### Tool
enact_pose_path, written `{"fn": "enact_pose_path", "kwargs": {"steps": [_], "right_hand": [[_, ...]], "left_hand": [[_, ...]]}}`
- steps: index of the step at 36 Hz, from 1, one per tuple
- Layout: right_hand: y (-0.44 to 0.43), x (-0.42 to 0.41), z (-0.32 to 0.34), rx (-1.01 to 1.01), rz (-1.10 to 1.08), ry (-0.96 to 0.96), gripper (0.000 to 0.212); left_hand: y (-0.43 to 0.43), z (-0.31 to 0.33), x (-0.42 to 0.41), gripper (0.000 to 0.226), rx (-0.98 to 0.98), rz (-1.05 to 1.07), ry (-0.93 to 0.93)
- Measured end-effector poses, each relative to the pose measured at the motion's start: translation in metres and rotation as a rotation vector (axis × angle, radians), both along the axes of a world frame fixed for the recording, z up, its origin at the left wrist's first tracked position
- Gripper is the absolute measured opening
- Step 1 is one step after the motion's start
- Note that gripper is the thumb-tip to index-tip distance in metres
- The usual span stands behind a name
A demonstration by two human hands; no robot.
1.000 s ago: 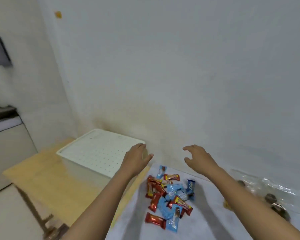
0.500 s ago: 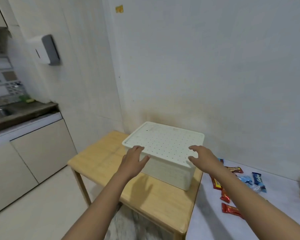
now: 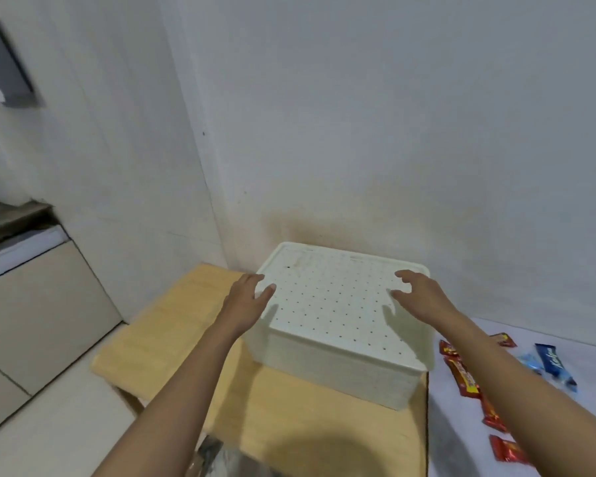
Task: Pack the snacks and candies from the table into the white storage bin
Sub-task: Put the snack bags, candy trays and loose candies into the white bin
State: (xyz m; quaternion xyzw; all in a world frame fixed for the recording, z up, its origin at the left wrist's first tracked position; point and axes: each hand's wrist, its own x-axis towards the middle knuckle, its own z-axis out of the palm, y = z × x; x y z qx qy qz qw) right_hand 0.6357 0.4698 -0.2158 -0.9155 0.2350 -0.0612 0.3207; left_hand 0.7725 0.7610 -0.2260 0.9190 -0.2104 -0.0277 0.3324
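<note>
The white storage bin (image 3: 334, 366) stands on a small wooden table (image 3: 289, 418), covered by a white lid with small holes (image 3: 334, 297). My left hand (image 3: 246, 299) hovers open at the lid's left edge. My right hand (image 3: 420, 296) hovers open over the lid's right side. Neither hand holds anything. Red candy wrappers (image 3: 463, 375) and blue ones (image 3: 553, 363) lie on a white surface to the bin's right, partly hidden by my right arm.
The white wall (image 3: 393, 132) rises directly behind the bin. Kitchen cabinets (image 3: 31, 304) and a counter stand at the left, with tiled floor (image 3: 66, 425) between them and the table. A grey wall dispenser (image 3: 9, 67) hangs at upper left.
The view has swung left from the candy pile to the bin. Both hands have moved from above the candies to over the bin's lid, still open.
</note>
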Motion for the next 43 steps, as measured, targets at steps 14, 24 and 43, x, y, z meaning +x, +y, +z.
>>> {"fn": "enact_pose_path", "kwargs": {"steps": [14, 24, 43], "right_hand": [[0.012, -0.006, -0.069, 0.219, -0.502, -0.022, 0.060], [0.014, -0.012, -0.057, 0.418, -0.582, -0.125, 0.044], [0.035, 0.015, 0.018, 0.248, -0.406, -0.323, 0.059]], "left_hand": [[-0.015, -0.057, 0.101, 0.086, 0.140, 0.001, 0.252], [-0.010, -0.059, 0.108, 0.059, -0.140, -0.068, 0.356], [0.031, -0.008, 0.105, 0.067, -0.424, 0.033, 0.281]]}}
